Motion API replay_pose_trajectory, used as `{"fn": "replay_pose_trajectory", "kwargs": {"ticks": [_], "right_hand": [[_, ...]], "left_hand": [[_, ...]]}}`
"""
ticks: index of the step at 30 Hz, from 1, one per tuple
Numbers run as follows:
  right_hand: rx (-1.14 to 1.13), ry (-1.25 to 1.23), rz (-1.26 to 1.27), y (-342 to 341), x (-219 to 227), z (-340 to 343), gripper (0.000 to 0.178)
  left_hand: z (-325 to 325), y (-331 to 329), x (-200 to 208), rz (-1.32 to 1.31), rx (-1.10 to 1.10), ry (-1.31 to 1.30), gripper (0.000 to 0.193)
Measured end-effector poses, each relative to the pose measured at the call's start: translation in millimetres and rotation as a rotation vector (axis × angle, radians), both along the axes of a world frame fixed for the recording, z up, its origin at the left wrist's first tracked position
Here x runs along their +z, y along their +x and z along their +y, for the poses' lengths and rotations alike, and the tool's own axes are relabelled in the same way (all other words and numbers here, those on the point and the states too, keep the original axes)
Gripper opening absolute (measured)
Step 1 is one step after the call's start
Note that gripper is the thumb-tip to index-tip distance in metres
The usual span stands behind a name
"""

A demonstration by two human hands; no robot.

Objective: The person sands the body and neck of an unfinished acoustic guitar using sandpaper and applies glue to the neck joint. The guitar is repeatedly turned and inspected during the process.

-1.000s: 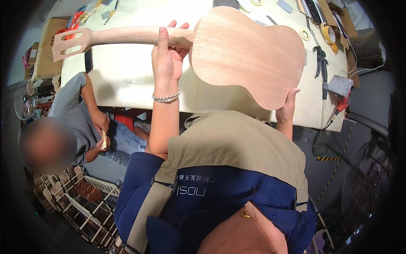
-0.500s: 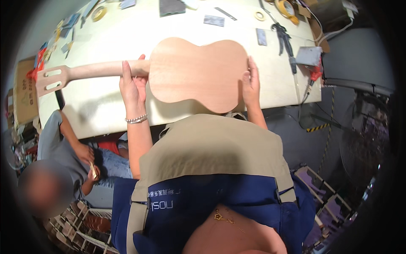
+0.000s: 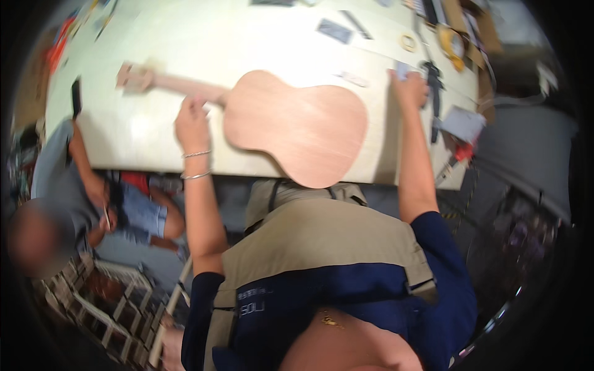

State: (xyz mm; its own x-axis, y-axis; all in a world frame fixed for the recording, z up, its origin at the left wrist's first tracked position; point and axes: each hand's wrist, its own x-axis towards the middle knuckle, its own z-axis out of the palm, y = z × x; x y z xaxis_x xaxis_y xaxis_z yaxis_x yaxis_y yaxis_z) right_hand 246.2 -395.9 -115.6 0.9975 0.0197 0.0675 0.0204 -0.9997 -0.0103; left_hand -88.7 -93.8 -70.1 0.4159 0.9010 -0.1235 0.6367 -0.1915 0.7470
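An unfinished wooden guitar (image 3: 297,127) lies flat on the pale desk (image 3: 124,133) between both hands, the left hand (image 3: 193,120) loosely curled just beside its neck joint, touching or not I cannot tell, the right hand (image 3: 408,89) well beyond its lower bout, fingers blurred.

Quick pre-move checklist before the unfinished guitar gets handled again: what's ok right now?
1. Unfinished wooden guitar lying flat on the white workbench: ok.
2. Guitar body fully supported: not ok, its lower end overhangs the bench's near edge.
3. Left hand at the neck joint: ok; actual grip cannot tell.
4. Right hand on the guitar: not ok, it is off the body, by small items.
5. Seated person clear of the guitar: ok.
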Motion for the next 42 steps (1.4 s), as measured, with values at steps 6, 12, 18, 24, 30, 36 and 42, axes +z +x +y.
{"fn": "replay_pose_trajectory", "kwargs": {"ticks": [6, 12, 18, 24, 30, 36, 42], "right_hand": [[0.366, 0.884, 0.215, -26.2, 52.2, 45.8, 0.046], [1.276, 0.512, 0.360, -158.1, 91.4, 133.5, 0.036], [1.598, 0.397, 0.007, -171.8, 66.9, 153.6, 0.041], [1.594, 0.353, -0.040, -182.5, 57.9, 181.8, 0.039], [1.584, 0.286, 0.019, -182.3, 65.6, 165.8, 0.044], [1.572, 0.291, 0.021, -186.0, 67.1, 166.0, 0.043], [1.583, 0.337, 0.034, -187.7, 64.9, 179.4, 0.048]], "left_hand": [[-48.6, 8.7, 1.8, -0.330, -0.061, 0.050, 0.036], [-33.2, 29.6, -12.2, -0.029, -0.123, 0.405, 0.058], [34.4, 12.7, -43.1, 0.034, -0.340, 0.573, 0.069], [44.7, 34.5, -60.2, 0.331, -0.119, 0.646, 0.044], [42.8, 36.1, -57.2, 0.292, -0.111, 0.718, 0.042], [44.2, 34.4, -57.6, 0.286, -0.119, 0.742, 0.044], [49.1, 36.3, -64.1, 0.269, -0.092, 0.800, 0.044]]}}
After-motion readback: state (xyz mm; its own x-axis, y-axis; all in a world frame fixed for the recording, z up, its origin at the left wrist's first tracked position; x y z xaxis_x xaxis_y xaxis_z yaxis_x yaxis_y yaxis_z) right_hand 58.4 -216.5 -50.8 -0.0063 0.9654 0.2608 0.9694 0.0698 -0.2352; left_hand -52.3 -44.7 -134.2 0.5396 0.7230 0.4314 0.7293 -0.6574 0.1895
